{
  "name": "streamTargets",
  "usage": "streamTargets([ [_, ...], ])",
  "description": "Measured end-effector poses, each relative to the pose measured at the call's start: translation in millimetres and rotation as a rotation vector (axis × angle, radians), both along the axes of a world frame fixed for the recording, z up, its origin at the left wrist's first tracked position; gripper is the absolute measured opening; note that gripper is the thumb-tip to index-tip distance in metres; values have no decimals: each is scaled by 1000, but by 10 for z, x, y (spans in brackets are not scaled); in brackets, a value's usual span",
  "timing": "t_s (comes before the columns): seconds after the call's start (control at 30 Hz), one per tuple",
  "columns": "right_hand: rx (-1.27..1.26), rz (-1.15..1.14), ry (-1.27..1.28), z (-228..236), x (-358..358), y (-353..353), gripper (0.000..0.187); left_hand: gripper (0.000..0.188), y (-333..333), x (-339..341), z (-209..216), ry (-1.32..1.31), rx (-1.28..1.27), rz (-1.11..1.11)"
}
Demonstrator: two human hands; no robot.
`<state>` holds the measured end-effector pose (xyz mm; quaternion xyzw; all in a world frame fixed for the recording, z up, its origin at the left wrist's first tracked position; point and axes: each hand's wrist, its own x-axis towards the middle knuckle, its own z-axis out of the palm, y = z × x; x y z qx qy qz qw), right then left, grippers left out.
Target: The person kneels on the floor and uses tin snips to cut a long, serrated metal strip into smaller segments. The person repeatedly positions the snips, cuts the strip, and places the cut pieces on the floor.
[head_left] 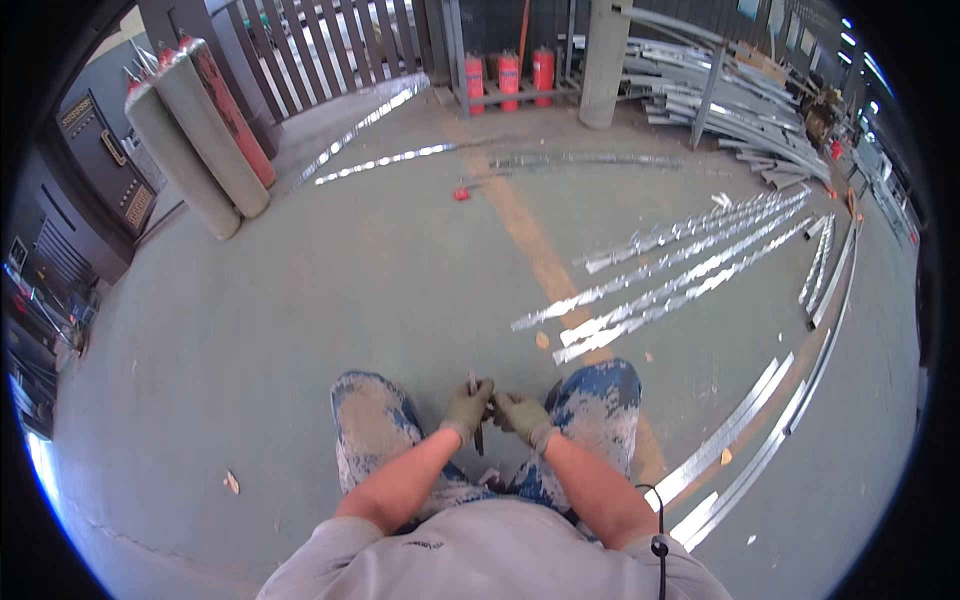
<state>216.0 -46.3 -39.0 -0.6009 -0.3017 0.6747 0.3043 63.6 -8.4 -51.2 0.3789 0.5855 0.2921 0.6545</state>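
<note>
Both of my hands wear greyish-green gloves and meet between my knees, above the floor. My left hand is closed around a slim, dark, stick-like thing. Its lighter tip pokes up past the fingers, and its lower end hangs below them. Close against it, my right hand has its fingers bent and pressed together. What those fingers pinch, if anything, is too small and hidden to make out. Paint-stained blue trousers show on either side of the hands.
Several shiny metal strips lie ahead on the right, with long flat bars beside my right knee. Tall gas cylinders stand far left. Red fire extinguishers, a pillar and stacked metal profiles line the back.
</note>
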Motion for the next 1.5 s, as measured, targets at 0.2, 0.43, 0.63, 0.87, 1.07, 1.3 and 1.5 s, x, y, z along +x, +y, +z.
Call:
streamTargets([
  [0.2,46,2,6,47,59,16,51,37,108,-22,-63,-7,9,29],
  [0.43,127,91,-255,43,-10,36,46,27,-66,31,57,-94,-42,31],
  [0.63,155,59,-275,-136,20,39,34,28,-47,51,-54,-115,-39,46],
  [0.87,126,164,-245,-169,-66,92,30,28,87,-140,-361,-55,-47,32],
  [1.07,258,354,-494,-580,-101,203,29,45,231,-146,-597,18,-351,61],
  [1.3,477,395,-670,-908,-90,203,26,63,260,-151,-971,145,-402,82],
  [1.5,429,355,-572,-552,-154,276,29,77,536,-470,-1357,301,10,90],
])
